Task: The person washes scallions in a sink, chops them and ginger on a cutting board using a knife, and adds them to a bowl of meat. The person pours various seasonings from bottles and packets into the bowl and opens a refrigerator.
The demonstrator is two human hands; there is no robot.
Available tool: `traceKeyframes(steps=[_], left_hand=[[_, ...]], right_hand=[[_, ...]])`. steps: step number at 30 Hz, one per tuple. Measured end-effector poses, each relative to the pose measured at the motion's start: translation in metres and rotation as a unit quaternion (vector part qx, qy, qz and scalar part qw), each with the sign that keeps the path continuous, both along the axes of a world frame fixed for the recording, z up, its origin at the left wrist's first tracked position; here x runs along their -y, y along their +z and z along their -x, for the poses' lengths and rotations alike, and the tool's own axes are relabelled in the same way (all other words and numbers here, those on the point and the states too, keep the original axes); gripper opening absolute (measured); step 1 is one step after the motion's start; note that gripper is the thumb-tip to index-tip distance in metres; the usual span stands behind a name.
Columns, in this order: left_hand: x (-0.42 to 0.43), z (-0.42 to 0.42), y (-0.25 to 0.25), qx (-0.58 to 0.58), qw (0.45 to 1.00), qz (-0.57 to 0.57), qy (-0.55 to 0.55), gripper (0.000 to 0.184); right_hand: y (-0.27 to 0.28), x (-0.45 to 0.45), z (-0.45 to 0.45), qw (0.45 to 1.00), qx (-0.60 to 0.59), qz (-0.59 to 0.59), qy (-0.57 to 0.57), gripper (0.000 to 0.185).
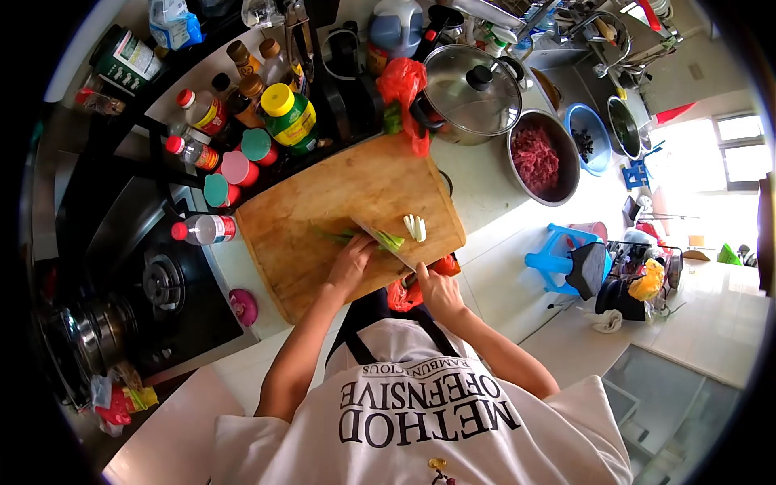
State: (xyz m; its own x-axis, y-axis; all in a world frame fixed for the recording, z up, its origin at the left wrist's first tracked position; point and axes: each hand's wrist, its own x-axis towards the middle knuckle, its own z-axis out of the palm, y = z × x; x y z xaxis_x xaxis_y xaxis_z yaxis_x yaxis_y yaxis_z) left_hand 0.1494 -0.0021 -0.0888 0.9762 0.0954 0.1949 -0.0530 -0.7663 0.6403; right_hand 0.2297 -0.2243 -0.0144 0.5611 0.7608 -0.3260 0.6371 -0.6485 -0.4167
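A wooden cutting board (323, 198) lies in front of me on the counter. My right hand (439, 294) is closed around the handle of a knife (386, 246), whose blade points away from me to the upper left across green onions (391, 241). Beside the blade, my left hand (351, 263) has its fingers bent and pressed on the green onions, with green leaves showing beyond its fingertips. A few white green onion pieces (415, 228) lie in a small group to the right of the blade. Whether the blade touches the board is hard to see.
Jars and bottles, among them a yellow-capped green bottle (288, 120), stand behind the board. A lidded pot (473, 89), a bowl of raw meat (546, 158) and a blue basin (588, 139) are to the right. At left are a plastic bottle (204, 229) and a gas stove (164, 280).
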Motion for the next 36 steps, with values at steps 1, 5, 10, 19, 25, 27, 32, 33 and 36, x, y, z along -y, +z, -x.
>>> traceKeyframes(steps=[1, 5, 10, 19, 25, 27, 32, 33, 36], left_hand=[[0.0, 0.003, -0.005, -0.009, 1.0, 0.002, -0.002, 0.027], [-0.005, 0.0, 0.001, -0.045, 0.998, -0.033, -0.007, 0.03], [-0.002, 0.0, 0.013, 0.007, 0.999, -0.035, -0.005, 0.032], [-0.004, 0.006, 0.006, 0.016, 1.0, -0.007, 0.009, 0.032], [-0.001, 0.01, -0.003, 0.016, 1.0, -0.006, 0.022, 0.031], [-0.001, 0.012, -0.005, 0.018, 1.0, -0.005, 0.024, 0.03], [0.0, 0.016, -0.008, 0.033, 0.999, 0.021, 0.029, 0.028], [0.001, 0.017, -0.008, 0.032, 0.999, 0.023, 0.027, 0.028], [-0.002, 0.016, -0.007, 0.034, 0.999, 0.031, 0.024, 0.028]], right_hand=[[-0.012, -0.006, -0.004, 1.0, 0.002, -0.027, -0.002, 0.018], [0.003, -0.01, -0.021, 0.999, -0.027, -0.031, -0.025, 0.018], [0.042, 0.011, -0.002, 0.998, 0.029, 0.003, 0.046, 0.031], [0.003, -0.013, -0.019, 0.998, -0.041, -0.038, -0.02, 0.019], [0.001, -0.006, 0.006, 1.0, -0.007, -0.006, 0.008, 0.025], [-0.021, -0.02, 0.004, 0.998, -0.023, -0.055, -0.019, 0.021], [-0.002, -0.021, -0.017, 0.996, -0.063, -0.048, -0.039, 0.015], [0.014, -0.015, -0.014, 0.997, -0.072, -0.027, -0.027, 0.015], [0.022, -0.015, 0.003, 0.998, -0.06, 0.007, -0.016, 0.015]])
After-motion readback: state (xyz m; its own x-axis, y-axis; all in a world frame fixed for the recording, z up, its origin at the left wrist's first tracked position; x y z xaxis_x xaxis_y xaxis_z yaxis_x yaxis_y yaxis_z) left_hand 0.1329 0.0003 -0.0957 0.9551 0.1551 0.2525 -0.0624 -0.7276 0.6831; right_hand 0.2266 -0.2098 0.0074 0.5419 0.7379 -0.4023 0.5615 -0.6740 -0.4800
